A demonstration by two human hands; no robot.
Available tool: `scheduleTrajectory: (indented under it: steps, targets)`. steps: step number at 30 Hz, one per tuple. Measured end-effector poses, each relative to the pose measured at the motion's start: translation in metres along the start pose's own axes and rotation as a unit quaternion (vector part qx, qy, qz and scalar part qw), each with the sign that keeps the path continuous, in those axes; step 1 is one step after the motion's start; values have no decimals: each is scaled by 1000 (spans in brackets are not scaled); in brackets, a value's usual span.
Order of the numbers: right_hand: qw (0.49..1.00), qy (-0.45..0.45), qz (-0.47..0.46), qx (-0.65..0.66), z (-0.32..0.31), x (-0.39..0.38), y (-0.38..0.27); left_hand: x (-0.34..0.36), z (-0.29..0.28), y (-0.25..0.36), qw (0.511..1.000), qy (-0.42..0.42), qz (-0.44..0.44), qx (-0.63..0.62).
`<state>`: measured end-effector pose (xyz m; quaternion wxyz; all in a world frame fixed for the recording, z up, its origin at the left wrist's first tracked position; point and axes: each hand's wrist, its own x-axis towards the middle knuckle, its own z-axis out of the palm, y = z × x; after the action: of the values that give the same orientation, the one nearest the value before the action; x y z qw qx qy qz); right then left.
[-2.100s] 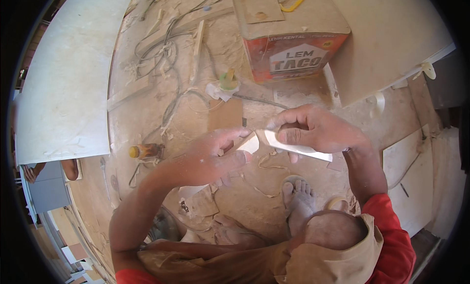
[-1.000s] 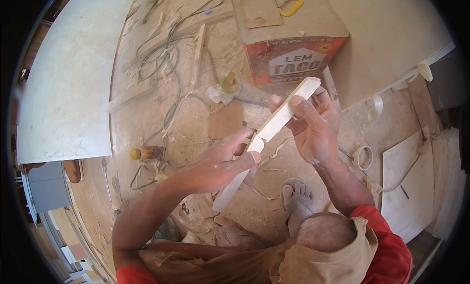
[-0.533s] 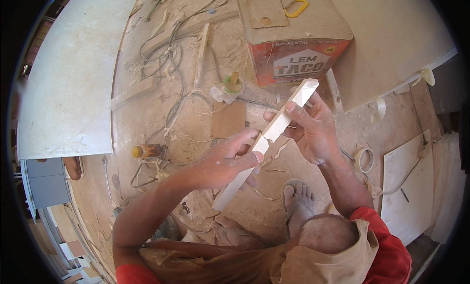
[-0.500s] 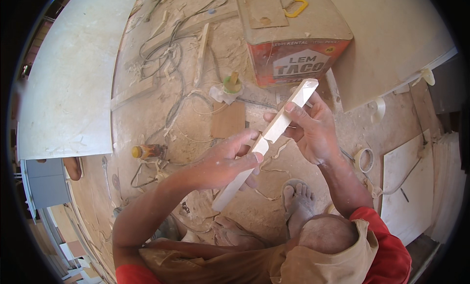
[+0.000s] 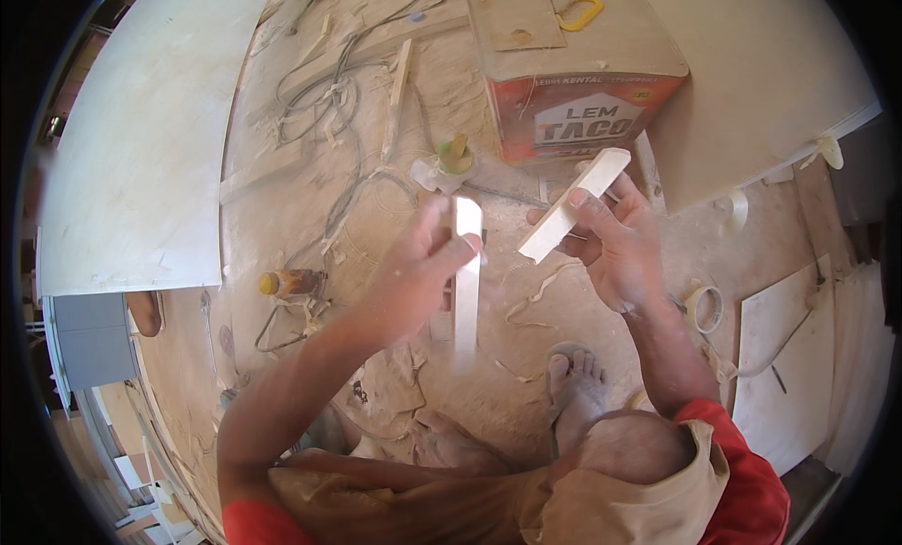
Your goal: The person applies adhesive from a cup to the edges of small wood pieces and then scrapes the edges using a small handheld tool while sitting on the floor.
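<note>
My left hand [image 5: 418,272] is closed round a pale wood strip [image 5: 466,301], which stands nearly upright in the picture, its lower end blurred. Between the thumb and fingers of my right hand [image 5: 620,235] is a second pale wood strip [image 5: 575,207], tilted with its upper end to the right. Its lower left end looks notched or rough. A gap separates the two pieces. Behind them on the dusty floor sits a small green pot [image 5: 454,158] with a yellowish stick or handle in it.
A large red tin [image 5: 583,113] with a dusty lid stands at the far right. Cables [image 5: 338,94] and wood offcuts litter the floor. A yellow-capped bottle [image 5: 291,284] lies at left, a tape roll [image 5: 703,309] at right. White panels [image 5: 141,150] flank the work area.
The two strips, end to end before, are now apart. My left hand has turned its piece more upright, while my right hand has shifted slightly right with the other.
</note>
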<state>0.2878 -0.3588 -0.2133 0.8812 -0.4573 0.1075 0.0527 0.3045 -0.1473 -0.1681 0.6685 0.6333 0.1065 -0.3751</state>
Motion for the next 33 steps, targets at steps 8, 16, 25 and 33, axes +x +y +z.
scheduleTrajectory:
  steps: [8,16,25,33]
  targets:
    - [980,112,-22,164,-12,-11,26,10,-43,22,927,139,231,-261]
    - [961,130,-2,244,4,-10,35,9,-20,24,904,200,256,-279]
    - [927,138,21,349,10,-11,42,11,-14,25,900,186,276,-281]
    - [952,93,-12,290,7,-13,51,13,-29,15,902,89,303,-294]
